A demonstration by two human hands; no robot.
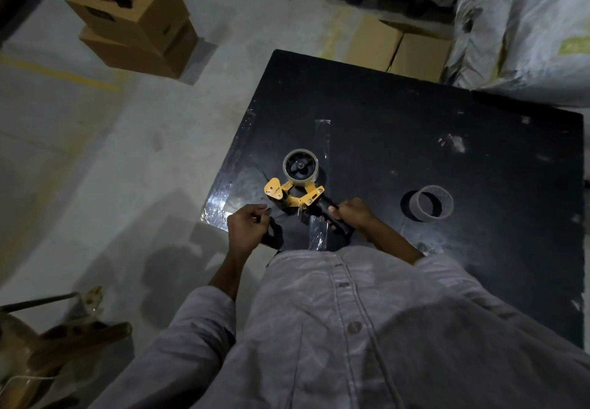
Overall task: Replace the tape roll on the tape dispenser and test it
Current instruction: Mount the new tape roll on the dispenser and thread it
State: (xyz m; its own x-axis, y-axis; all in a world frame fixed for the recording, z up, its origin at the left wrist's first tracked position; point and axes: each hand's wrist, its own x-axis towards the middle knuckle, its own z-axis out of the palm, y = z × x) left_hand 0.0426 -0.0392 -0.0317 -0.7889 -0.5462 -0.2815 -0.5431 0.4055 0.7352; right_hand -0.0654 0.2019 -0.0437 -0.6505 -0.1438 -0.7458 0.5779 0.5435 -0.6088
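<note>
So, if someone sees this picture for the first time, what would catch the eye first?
The yellow tape dispenser near the left corner of the black table, with a tape roll mounted on it and its handle gripped by the right hand. To its right sits an empty cardboard core.

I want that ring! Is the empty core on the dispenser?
No, the core stands on the table, apart from the dispenser.
</note>
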